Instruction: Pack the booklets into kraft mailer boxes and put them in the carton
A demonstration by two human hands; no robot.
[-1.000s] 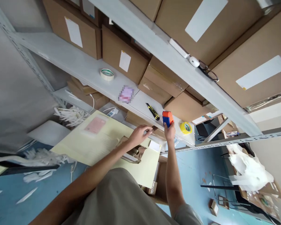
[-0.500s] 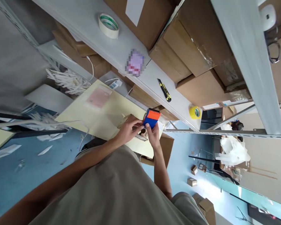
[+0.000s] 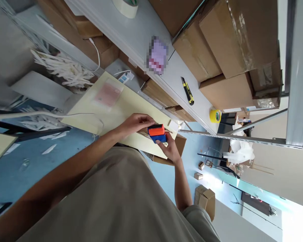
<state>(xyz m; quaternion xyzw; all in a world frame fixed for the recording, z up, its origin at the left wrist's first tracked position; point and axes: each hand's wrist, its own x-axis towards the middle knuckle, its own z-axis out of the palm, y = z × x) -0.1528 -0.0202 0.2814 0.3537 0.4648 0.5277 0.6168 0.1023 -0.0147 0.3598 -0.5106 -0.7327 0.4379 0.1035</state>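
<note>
My right hand (image 3: pixel 170 148) is wrapped round the lower right side of a small blue and orange block (image 3: pixel 157 133) with a black strip along its top; what kind of thing it is I cannot make out. At the block's upper left corner is my left hand (image 3: pixel 137 123), its fingers bent and drawn together in a pinch. Whether those fingertips grip the block or only meet beside it is unclear. Below both hands lies the pale yellow tabletop (image 3: pixel 131 104), with a brownish item partly hidden behind the block.
A grey shelf (image 3: pixel 175 71) runs behind the table, bearing a utility knife (image 3: pixel 187 91), yellow tape (image 3: pixel 215 116), white tape (image 3: pixel 126 8) and cardboard boxes (image 3: pixel 227 89). A pinkish packet (image 3: pixel 108 94) lies on the table's left. A white cable (image 3: pixel 40 115) crosses at left.
The block has tilted, showing more of its orange side and black top. My left hand has shifted from its lower left to its upper left corner. The camera view has turned slightly.
</note>
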